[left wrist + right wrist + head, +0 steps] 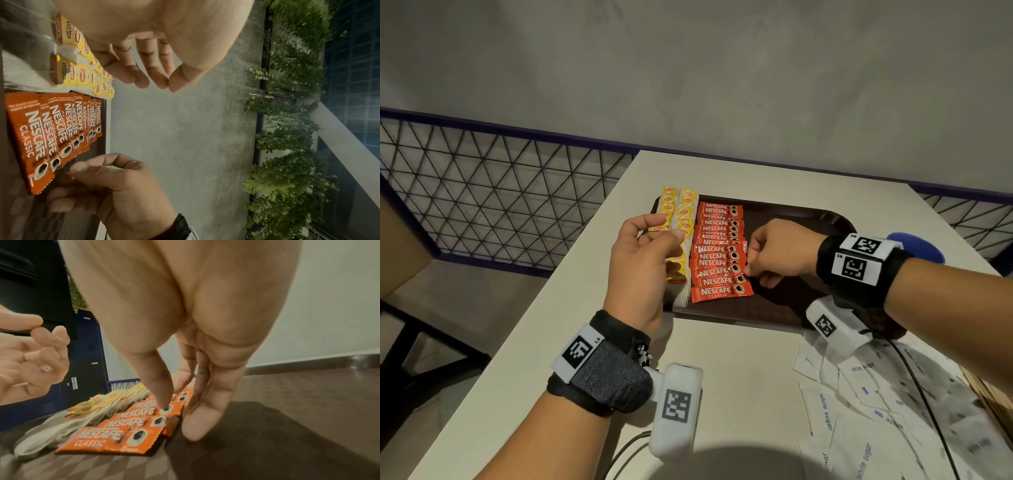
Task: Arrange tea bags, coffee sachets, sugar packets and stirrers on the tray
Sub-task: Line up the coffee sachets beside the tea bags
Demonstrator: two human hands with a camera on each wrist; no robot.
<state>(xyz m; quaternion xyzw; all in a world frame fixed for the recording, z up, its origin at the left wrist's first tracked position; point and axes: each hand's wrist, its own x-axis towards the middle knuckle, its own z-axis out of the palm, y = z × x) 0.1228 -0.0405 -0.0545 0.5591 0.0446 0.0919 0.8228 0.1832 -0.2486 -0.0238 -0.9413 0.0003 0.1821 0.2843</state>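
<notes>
A pale, off-white table (571, 359) carries everything here. On its far half sits a dark brown tray (784, 308) with rounded corners, its left edge close to the table's left side. Near the right front corner a loose heap of white sugar packets (859, 404) lies straight on the tabletop — overlapping, some printed "white sugar" in blue. A blue round object (924, 245) rests beyond the tray's right end — too hidden to identify. A black cable (626, 445) trails across the near edge.
</notes>
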